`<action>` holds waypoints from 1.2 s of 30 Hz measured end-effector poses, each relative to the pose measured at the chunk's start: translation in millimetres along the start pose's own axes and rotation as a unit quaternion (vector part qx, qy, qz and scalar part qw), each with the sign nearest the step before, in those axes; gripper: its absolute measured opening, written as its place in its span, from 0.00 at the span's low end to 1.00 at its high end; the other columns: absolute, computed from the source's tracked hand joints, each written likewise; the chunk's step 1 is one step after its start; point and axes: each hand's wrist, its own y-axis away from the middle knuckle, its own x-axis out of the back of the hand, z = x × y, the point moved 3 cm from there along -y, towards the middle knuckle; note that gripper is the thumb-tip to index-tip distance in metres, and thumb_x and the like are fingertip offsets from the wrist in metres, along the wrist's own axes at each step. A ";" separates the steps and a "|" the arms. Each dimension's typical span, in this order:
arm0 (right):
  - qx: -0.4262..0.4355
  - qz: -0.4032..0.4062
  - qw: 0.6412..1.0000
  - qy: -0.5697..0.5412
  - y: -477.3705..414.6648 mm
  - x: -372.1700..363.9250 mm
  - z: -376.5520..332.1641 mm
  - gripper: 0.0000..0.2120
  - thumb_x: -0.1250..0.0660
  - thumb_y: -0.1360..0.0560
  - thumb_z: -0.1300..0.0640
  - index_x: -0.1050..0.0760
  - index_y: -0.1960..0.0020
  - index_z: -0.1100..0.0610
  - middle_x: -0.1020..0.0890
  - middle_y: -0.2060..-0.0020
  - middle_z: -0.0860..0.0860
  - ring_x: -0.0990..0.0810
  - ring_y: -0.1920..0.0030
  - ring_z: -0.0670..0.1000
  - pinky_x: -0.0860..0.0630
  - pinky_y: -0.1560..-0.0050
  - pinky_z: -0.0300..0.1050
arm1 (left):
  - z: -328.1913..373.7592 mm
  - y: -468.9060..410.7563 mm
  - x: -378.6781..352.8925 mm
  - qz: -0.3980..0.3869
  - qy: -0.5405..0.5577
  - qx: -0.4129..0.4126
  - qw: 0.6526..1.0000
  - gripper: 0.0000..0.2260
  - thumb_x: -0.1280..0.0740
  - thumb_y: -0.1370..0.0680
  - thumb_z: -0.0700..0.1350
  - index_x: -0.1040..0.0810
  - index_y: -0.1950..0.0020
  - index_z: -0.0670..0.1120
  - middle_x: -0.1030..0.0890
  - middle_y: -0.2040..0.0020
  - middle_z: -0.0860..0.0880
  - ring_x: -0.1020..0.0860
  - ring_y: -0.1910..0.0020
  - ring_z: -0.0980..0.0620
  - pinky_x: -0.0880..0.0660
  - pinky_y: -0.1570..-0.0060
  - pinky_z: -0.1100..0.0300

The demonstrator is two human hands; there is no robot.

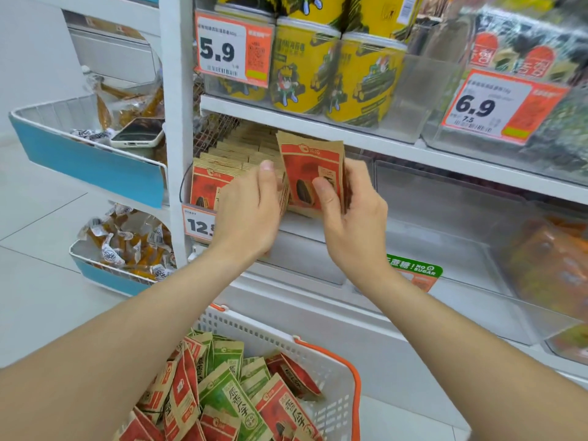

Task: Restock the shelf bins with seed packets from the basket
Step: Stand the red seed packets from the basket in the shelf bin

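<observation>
Packet at the bin! The right hand [353,224] pinches a red seed packet [310,167] low down, thumb on the front and fingers behind, holding it upright over the shelf bin [302,232]. It looks light, papery and likely to flex, so a grip across the flat faces should serve better than the edges. The left hand [248,214] leans on the standing row of red packets [235,154] in that bin, thumb up. Its fingers are hidden, so I cannot tell its grip. Below, the white basket [331,364] holds a loose heap of red and green packets [229,396].
</observation>
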 end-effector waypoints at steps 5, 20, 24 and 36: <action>-0.106 -0.049 0.982 0.148 -11.4 -25.5 53.5 0.07 0.36 0.15 0.48 0.23 0.43 0.50 0.16 0.54 0.47 0.24 0.48 0.59 0.37 0.54 0.48 | -13.1 -1.7 -7.8 -0.045 -0.264 -0.103 0.958 0.23 0.36 0.24 0.52 0.29 0.31 0.47 0.29 0.32 0.43 0.30 0.36 0.39 0.33 0.40 0.43; -0.406 -0.031 0.907 0.105 -58.4 -73.0 108.4 0.15 0.37 0.18 0.64 0.27 0.32 0.61 0.20 0.41 0.56 0.20 0.42 0.57 0.25 0.46 0.45 | -33.7 -0.4 -13.6 -0.175 -0.368 -0.113 0.906 0.40 0.43 0.24 0.64 0.44 0.17 0.45 0.40 0.18 0.40 0.42 0.20 0.35 0.39 0.28 0.32; -0.406 -0.048 0.903 0.132 -61.4 -77.6 110.5 0.16 0.34 0.19 0.65 0.28 0.32 0.63 0.20 0.40 0.57 0.20 0.39 0.57 0.22 0.40 0.47 | -35.5 -1.8 -13.9 -0.179 -0.359 -0.119 0.908 0.40 0.44 0.24 0.64 0.45 0.16 0.45 0.41 0.18 0.40 0.43 0.19 0.35 0.38 0.28 0.32; -0.346 -0.239 0.889 0.180 -50.4 -81.0 99.3 0.21 0.37 0.24 0.65 0.21 0.33 0.54 0.24 0.34 0.57 0.24 0.35 0.59 0.23 0.32 0.53 | -32.1 0.8 -10.6 -0.177 -0.359 -0.119 0.909 0.40 0.43 0.23 0.62 0.45 0.16 0.44 0.40 0.18 0.39 0.43 0.19 0.36 0.36 0.30 0.35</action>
